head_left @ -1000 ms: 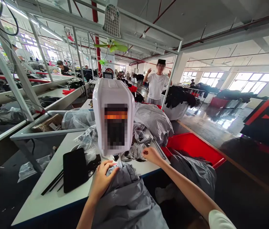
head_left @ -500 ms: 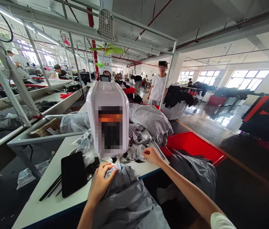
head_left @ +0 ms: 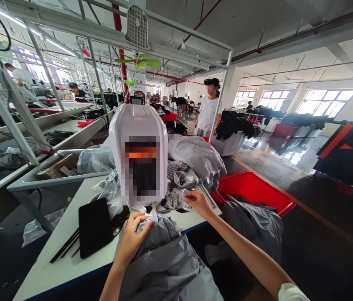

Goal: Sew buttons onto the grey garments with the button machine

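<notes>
Grey fabric (head_left: pixel 173 261) is draped over the near edge of the white table (head_left: pixel 60 251) and down toward me. My left hand (head_left: pixel 132 236) is closed on its upper end, thumb and fingers on the cloth, just below a white machine (head_left: pixel 138 119). To the right of the machine, my right hand (head_left: pixel 199 203) has its fingertips pinched together beside a clear plastic bag (head_left: pixel 176 199). What that pinch holds, if anything, is too small to make out. The machine's front is blurred out, and a small dark part (head_left: pixel 147 208) sits at its base.
A black tablet-like panel (head_left: pixel 95 228) lies on the table's left side, beside thin dark strips. On the right stands a red bin (head_left: pixel 242 184) with grey fabric hanging over it. Behind it is a bulging grey bundle (head_left: pixel 195 156). A person (head_left: pixel 208 110) stands beyond the table.
My right hand has shifted slightly left, still pinched. My left hand stays on the grey fabric. The person beyond the table has turned their head. The camera view has moved slightly.
</notes>
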Motion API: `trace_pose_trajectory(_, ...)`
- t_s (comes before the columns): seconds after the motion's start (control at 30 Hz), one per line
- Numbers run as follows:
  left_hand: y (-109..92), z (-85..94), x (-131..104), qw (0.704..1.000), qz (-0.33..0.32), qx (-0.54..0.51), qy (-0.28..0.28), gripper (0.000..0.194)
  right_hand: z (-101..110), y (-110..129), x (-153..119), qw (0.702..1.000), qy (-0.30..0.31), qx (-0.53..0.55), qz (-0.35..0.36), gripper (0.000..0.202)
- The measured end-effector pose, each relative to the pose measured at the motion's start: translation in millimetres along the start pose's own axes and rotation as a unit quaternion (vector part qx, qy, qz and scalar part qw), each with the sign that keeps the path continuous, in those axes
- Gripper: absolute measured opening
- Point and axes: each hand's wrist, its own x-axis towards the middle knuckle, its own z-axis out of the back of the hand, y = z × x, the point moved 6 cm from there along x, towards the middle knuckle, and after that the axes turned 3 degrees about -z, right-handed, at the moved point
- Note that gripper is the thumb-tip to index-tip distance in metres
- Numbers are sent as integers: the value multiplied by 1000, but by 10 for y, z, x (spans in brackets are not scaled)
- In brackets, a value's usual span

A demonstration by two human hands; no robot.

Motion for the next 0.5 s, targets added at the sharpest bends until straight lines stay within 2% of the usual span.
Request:
trace_pose_trajectory(0.23, -15, -14, -14, 1000, 4, -3, 6, 37, -453, 293, -241, 996, 65, -21, 50, 18)
trace_pose_trajectory(0.37, -75, -9, -22, 1000, -6, 3, 13, 30, -717, 334, -258, 993, 84, -49, 62, 17)
trace_pose_trajectory(0.5, -98, 3, -17, 1000, 3, 1, 15, 24, -983, 314, -225, 990, 131, -28, 52, 23)
